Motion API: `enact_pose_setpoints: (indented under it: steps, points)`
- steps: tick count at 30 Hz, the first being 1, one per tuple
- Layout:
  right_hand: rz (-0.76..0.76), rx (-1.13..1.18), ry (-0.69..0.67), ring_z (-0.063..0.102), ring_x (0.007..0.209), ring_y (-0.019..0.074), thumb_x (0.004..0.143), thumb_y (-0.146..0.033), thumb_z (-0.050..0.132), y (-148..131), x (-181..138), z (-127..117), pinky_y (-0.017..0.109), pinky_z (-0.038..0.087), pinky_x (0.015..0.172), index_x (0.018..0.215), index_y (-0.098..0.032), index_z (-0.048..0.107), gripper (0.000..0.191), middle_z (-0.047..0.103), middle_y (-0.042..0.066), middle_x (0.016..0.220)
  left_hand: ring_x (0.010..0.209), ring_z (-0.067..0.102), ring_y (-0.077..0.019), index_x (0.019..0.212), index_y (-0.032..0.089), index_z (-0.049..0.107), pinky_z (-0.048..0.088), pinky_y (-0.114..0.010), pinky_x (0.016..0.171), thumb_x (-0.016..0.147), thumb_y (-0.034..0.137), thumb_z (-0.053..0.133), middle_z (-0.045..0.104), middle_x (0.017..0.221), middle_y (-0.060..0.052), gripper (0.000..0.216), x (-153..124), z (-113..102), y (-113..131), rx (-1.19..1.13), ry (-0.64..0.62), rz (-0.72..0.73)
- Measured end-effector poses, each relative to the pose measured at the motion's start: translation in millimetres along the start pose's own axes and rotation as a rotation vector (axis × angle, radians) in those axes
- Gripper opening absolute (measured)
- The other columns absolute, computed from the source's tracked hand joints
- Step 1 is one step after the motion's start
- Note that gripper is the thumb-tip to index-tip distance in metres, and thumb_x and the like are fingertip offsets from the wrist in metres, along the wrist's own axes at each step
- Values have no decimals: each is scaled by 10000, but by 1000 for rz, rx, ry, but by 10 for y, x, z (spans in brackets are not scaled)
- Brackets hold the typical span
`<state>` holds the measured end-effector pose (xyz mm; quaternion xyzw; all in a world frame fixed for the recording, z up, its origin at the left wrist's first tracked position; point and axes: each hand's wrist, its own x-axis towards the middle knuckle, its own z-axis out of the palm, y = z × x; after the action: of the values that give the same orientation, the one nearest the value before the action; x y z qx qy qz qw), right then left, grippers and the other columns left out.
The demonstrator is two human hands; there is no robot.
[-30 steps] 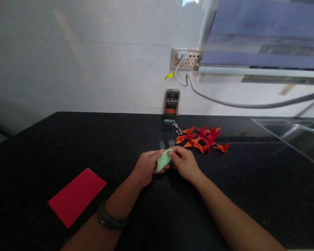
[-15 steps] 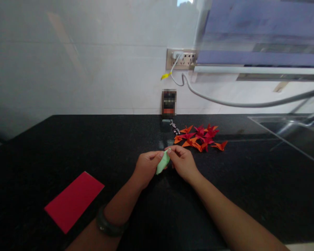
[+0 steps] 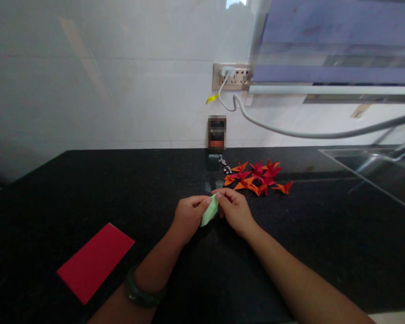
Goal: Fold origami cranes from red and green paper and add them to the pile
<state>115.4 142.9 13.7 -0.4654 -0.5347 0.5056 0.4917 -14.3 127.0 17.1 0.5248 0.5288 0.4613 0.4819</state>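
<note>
A small piece of folded light-green paper (image 3: 210,211) is held between both hands above the dark countertop. My left hand (image 3: 189,216) pinches its left side, thumb on top. At its upper right corner, the thumb and fingers of my right hand (image 3: 235,209) are closed on it. The paper is narrow and pointed at its lower end; its underside is hidden by the fingers. Beyond my right hand lies a cluster of folded paper cranes (image 3: 256,177) in orange and red.
A red paper stack (image 3: 96,263) lies to the left on the black countertop (image 3: 121,189). A phone-like device (image 3: 217,132), its face pixelated, leans on the wall with a beaded strap (image 3: 224,164). A sink (image 3: 374,164) is at right; a grey cable (image 3: 290,132) hangs from the socket (image 3: 232,77).
Both hands keep their hold on the green paper, which is turned very slightly. The whole view has shifted a little; nothing else has visibly moved.
</note>
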Motion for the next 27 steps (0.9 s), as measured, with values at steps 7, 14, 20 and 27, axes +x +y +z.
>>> enact_pose_setpoints:
  steps: [7,14,20,27]
  points:
    - [15,30,-17,385,385,55,684,-312,535,-31,-6,16,191,309,371,785,-139,595,209,475,-58,502,539,524,-117,767,125,700,375,-202,482,710,334,577,641,624,-23,249,1,2,-2,23,22,6]
    - [10,38,-26,355,391,47,629,-319,609,-46,-11,22,186,273,380,681,-157,549,180,430,-80,466,529,512,-112,805,133,711,368,-203,483,708,320,577,637,605,-11,250,0,3,-12,74,18,23]
    - [12,9,-34,353,398,51,655,-336,585,-18,1,11,189,272,384,673,-156,549,185,434,-71,477,552,534,-123,801,140,715,388,-210,506,702,324,577,653,626,-13,250,-2,6,-23,101,25,44]
    - [-7,-15,-29,375,415,56,684,-340,565,12,7,5,183,292,392,678,-151,565,189,468,-53,498,566,544,-129,744,135,711,394,-210,514,699,322,577,663,645,-21,234,-9,11,18,147,30,37]
